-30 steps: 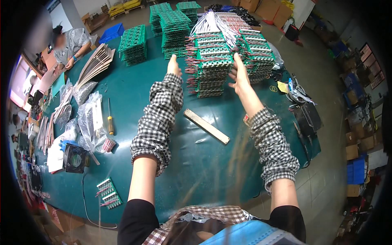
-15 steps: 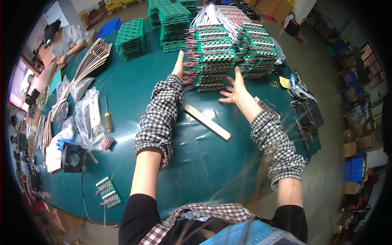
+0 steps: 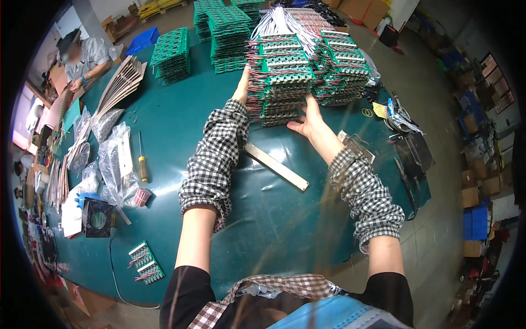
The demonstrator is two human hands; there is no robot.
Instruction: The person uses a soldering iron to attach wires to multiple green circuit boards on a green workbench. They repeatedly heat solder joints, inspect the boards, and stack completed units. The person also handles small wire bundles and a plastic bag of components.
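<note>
A tall stack of green circuit boards (image 3: 280,82) with red and black wires stands at the far middle of the table. My left hand (image 3: 242,88) presses against its left side, its fingers largely hidden by the boards and wires. At the lower right corner of the stack, my right hand (image 3: 311,120) grips with the thumb at the front edge and the fingertips out of sight. A second wired board stack (image 3: 342,74) stands just to the right, close to my right fingers. Nearer me, a pale flat strip (image 3: 276,166) lies slantwise on the table.
Stacks of bare green boards (image 3: 227,41) stand at the back. On the left lie a screwdriver (image 3: 142,164), plastic bags (image 3: 118,170), a small black fan (image 3: 98,216) and a wired board (image 3: 146,263). Tools and cables (image 3: 402,118) lie on the right. A co-worker (image 3: 90,57) sits far left.
My right hand has moved in against the stack, its spread fingers closing on the corner. My left hand has come tighter against the left side.
</note>
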